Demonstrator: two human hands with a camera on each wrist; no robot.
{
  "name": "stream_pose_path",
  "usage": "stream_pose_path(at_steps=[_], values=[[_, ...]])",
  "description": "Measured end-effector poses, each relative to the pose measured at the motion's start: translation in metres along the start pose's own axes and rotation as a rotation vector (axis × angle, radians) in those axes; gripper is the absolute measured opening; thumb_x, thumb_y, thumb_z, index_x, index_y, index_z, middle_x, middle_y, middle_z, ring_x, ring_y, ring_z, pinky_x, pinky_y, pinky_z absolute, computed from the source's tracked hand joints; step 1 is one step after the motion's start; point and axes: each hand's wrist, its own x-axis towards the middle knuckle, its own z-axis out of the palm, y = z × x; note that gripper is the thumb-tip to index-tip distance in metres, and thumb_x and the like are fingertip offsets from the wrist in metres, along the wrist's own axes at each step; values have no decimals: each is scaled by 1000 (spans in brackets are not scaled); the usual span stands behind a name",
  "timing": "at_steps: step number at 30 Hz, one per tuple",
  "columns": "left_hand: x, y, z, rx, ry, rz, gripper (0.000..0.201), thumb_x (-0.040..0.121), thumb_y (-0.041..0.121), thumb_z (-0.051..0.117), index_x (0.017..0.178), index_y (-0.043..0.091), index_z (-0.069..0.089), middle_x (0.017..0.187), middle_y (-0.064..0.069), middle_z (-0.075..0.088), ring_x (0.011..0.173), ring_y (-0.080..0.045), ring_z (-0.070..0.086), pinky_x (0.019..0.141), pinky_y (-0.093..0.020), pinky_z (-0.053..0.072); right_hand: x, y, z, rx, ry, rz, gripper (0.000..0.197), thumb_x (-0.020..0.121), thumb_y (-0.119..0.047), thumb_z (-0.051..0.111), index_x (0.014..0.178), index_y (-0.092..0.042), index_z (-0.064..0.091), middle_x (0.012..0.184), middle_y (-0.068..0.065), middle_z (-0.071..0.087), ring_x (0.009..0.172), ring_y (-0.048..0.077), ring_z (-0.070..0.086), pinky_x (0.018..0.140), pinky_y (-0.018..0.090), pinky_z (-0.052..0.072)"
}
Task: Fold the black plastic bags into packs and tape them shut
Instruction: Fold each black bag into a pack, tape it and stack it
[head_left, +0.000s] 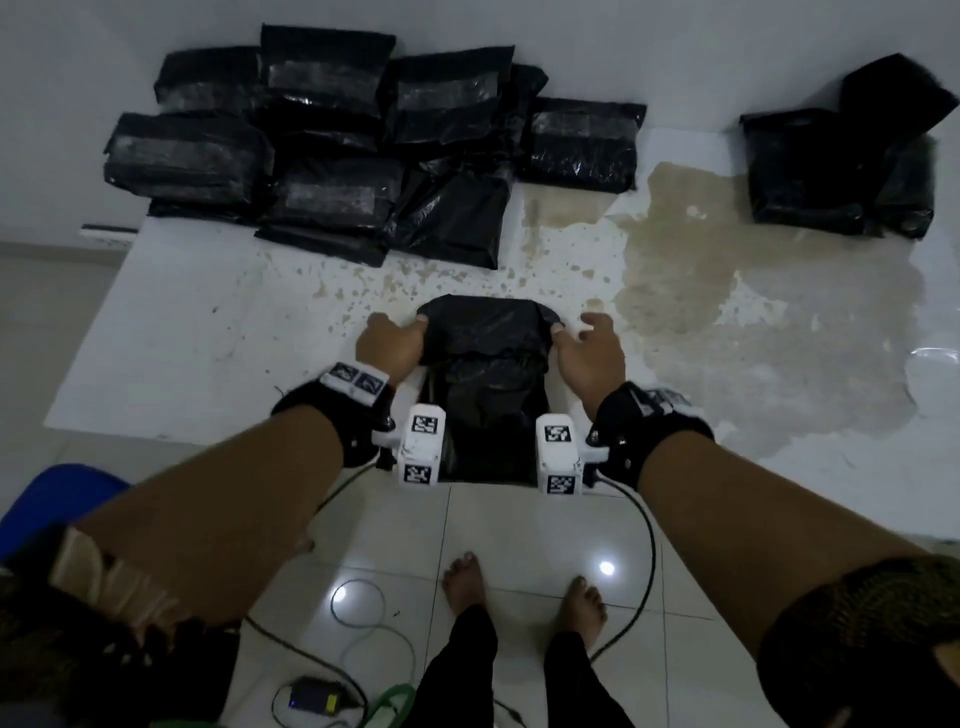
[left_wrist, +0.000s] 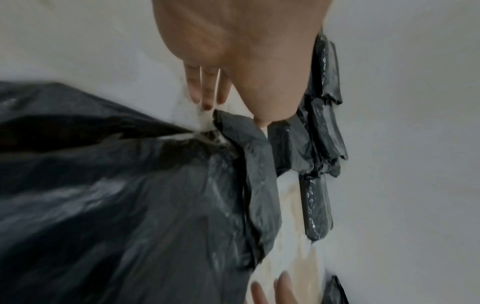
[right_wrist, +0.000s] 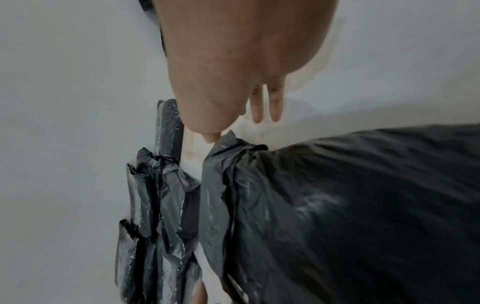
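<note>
A black plastic bag lies at the front middle of the white table, its far end folded over into a rounded roll. My left hand is at the roll's left corner, thumb touching the folded edge, fingers straight on the table beside it. My right hand mirrors it at the right corner, thumb tip against the plastic and fingers spread straight. The bag's near end hangs over the table edge between my wrists.
Several taped black packs are piled at the back left. A smaller heap of black bags sits at the back right. A worn brown patch marks the right of the table. Cables lie on the tiled floor by my feet.
</note>
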Motion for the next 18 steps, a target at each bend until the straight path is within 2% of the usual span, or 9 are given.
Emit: stream_pose_path(at_steps=[2, 5, 7, 10, 12, 15, 18], values=[[13, 2, -5, 7, -43, 10, 76, 86, 49, 62, 138, -3, 44, 137, -21, 53, 120, -36, 56, 102, -44, 47, 15, -4, 0, -30, -54, -3, 60, 99, -35, 57, 148, -12, 32, 147, 14, 43, 128, 33, 49, 104, 45, 43], [25, 6, -4, 37, -71, 99, 76, 93, 42, 62, 151, 6, 29, 148, -15, 44, 133, -30, 45, 110, -37, 38, 32, -7, 1, -110, -84, -63, 56, 100, -27, 56, 148, -12, 32, 147, 16, 42, 129, 33, 48, 105, 44, 43], [28, 12, -2, 57, -159, 179, 72, 96, 36, 60, 154, 14, 24, 151, -12, 40, 137, -26, 41, 112, -36, 35, 38, -10, 2, -197, -102, -114, 48, 101, -24, 53, 146, -14, 38, 147, 16, 43, 127, 33, 49, 104, 42, 43], [34, 17, -3, 205, -224, 280, 56, 100, 24, 53, 151, 13, 32, 151, -9, 41, 137, -24, 41, 113, -36, 35, 45, -17, 2, -379, -164, -221, 39, 100, -14, 49, 138, -12, 49, 139, 18, 50, 122, 35, 52, 101, 42, 43], [38, 23, -6, 278, -274, 337, 44, 101, 16, 51, 143, 9, 45, 143, -9, 50, 131, -24, 47, 110, -34, 37, 50, -22, 1, -489, -206, -288, 34, 97, -8, 47, 129, -10, 57, 132, 14, 59, 119, 33, 55, 98, 37, 44], [46, 26, -12, 405, -317, 417, 26, 98, 9, 52, 121, 7, 65, 123, -10, 65, 117, -25, 59, 102, -35, 45, 55, -29, 0, -582, -211, -304, 30, 94, -7, 49, 118, -12, 67, 126, 10, 65, 114, 31, 58, 89, 31, 44], [49, 28, -18, 418, -282, 434, 20, 96, 8, 54, 111, 6, 68, 113, -11, 68, 109, -26, 62, 96, -35, 48, 58, -35, -4, -597, -184, -277, 28, 93, -8, 50, 113, -14, 69, 124, 8, 65, 112, 29, 59, 84, 28, 42]])
